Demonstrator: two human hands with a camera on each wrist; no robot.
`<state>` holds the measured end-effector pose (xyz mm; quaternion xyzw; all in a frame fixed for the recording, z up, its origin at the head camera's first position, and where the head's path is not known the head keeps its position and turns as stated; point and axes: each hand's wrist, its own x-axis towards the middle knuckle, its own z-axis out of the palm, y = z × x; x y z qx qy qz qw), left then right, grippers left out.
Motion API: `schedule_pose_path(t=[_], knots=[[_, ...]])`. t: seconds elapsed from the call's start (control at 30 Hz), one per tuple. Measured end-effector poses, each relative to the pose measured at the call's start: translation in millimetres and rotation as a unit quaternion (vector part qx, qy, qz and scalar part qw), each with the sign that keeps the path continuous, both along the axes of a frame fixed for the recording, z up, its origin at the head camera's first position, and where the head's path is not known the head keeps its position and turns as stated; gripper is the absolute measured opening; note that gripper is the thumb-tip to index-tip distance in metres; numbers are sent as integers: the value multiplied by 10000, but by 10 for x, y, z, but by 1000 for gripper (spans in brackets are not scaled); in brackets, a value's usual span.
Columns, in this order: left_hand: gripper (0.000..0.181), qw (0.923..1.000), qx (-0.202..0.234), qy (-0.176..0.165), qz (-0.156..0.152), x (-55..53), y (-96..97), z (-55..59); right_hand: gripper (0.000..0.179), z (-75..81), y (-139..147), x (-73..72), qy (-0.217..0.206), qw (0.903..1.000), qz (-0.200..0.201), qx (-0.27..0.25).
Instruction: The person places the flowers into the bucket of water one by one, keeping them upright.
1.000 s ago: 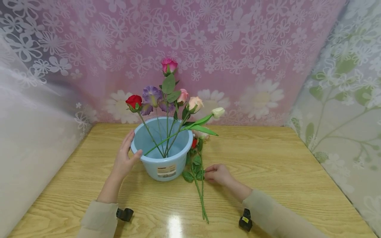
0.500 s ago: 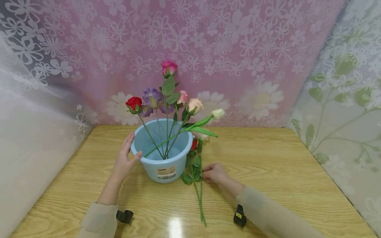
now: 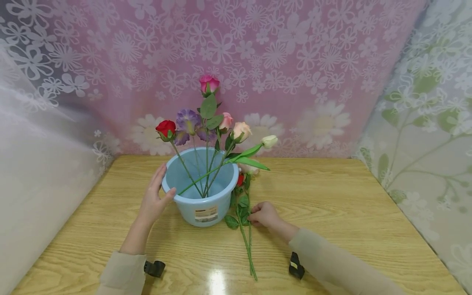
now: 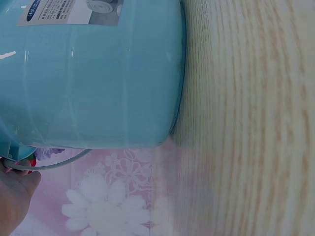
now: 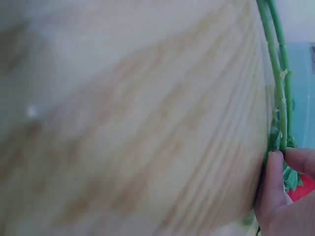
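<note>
A light blue bucket (image 3: 210, 209) stands on the table, with several long-stemmed flowers leaning in it. My left hand (image 3: 153, 198) holds its left rim, thumb at the front and fingers along the side; the left wrist view shows this hand (image 4: 15, 196) by the bucket's handle (image 4: 59, 162). Two leafy flower stems (image 3: 245, 246) lie crossed to the bucket's right, a red rose (image 3: 240, 179) and a pale flower (image 3: 250, 169) at their far ends. My right hand (image 3: 267, 215) pinches one green stem (image 5: 279, 98) between thumb and finger, beside the leaves.
In the bucket are a red rose (image 3: 166, 128), a purple iris (image 3: 188, 121), a magenta rose (image 3: 209, 85), two paler roses and a white tulip (image 3: 269, 141) reaching past the right rim. Flower-printed curtains (image 3: 295, 82) hang behind the wooden table (image 3: 332, 196) and at both sides.
My right hand has shifted slightly left onto the stem, and the lying stems have moved a little with it. The left hand and bucket have stayed in place.
</note>
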<state>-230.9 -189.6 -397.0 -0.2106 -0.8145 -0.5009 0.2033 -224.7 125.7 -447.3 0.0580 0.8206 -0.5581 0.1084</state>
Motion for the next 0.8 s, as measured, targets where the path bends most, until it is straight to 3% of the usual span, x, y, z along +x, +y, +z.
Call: schedule_pose_path(t=[0.43, 0.57, 0.67, 0.8], knots=[[67, 9999, 60, 141, -30, 1, 15, 8, 28, 76, 231, -26, -761, 9889, -161, -1264], [65, 9998, 79, 154, -38, 88, 68, 128, 35, 147, 310, -14, -795, 9860, -107, -1459], [66, 9999, 86, 112, -27, 79, 66, 117, 37, 191, 353, 12, -798, 9844, -56, -1565], [67, 9999, 79, 107, -23, -17, 7, -15, 35, 200, 395, 31, -767, 9823, -58, -1707]])
